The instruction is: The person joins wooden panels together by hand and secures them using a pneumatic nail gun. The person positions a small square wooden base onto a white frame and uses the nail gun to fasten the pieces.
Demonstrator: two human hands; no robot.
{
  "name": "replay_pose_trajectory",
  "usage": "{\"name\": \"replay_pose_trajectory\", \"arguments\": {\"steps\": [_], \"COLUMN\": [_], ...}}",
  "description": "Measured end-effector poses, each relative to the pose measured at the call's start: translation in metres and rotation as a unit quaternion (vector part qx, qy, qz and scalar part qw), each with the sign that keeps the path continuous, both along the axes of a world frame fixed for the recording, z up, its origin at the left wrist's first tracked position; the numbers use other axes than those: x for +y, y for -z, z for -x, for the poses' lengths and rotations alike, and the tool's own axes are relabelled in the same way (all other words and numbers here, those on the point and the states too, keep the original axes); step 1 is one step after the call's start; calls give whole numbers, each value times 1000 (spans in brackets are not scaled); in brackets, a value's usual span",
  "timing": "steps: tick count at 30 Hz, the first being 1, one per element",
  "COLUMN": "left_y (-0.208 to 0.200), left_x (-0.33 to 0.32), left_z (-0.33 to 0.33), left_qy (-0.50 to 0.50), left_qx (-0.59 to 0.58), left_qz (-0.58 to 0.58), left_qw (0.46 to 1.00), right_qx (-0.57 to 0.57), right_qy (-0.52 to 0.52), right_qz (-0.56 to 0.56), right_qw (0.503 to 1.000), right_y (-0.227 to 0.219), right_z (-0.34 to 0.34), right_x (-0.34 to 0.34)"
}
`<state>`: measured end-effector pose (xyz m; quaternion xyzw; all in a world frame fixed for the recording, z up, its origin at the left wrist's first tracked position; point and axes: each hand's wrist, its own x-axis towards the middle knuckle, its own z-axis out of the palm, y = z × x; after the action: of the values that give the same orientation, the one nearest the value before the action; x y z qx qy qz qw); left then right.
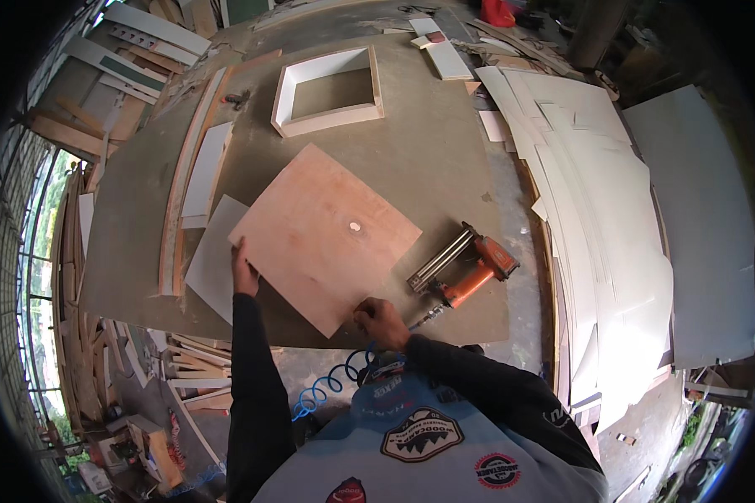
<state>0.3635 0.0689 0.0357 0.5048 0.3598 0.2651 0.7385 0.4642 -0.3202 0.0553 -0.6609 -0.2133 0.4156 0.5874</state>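
A square reddish plywood panel (319, 226) lies turned at an angle in front of me, with a small pale spot on its face. Gripping its left corner is my left hand (245, 270), with the other fingers mostly hidden. My right hand (381, 324) is closed beside the panel's near corner, fingers curled together. What it pinches, if anything, is too small to tell. Right of the panel, an orange nail gun (470, 272) lies on its side, its blue coiled air hose (331, 381) running down past my right wrist. A white board (218, 264) shows from under the panel's left side.
A rectangular frame (331, 126), white inside, sits at the table's far side. Long wooden strips (191, 180) and a white-faced piece (207, 176) lie left on the worktable (126, 243). Stacked white sheets (596, 226) stand to the right. Offcuts (201, 369) lie below left.
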Motion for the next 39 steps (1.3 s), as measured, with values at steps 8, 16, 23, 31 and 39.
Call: {"name": "replay_pose_trajectory", "arguments": {"steps": [8,16,23,31,39], "left_y": [2,-14,-15,-3,8], "left_x": [-25,-175,-238,-233,-252], "left_z": [-66,-45,-21,-9,-15], "left_qy": [78,106,74,51,-30], "left_qx": [-53,227,209,158,136], "left_qz": [-128,-568,-634,-591,-491], "left_qw": [987,784,741,790,860], "right_qx": [-181,-137,-75,-44,-127], "right_qy": [354,475,447,397,200], "right_qz": [123,311,196,-41,16], "right_qw": [909,812,870,916,971], "right_y": [27,55,74,-15,-158], "right_z": [-39,-87,-104,-149,-226], "right_x": [-82,-128,-122,-102,-123]}}
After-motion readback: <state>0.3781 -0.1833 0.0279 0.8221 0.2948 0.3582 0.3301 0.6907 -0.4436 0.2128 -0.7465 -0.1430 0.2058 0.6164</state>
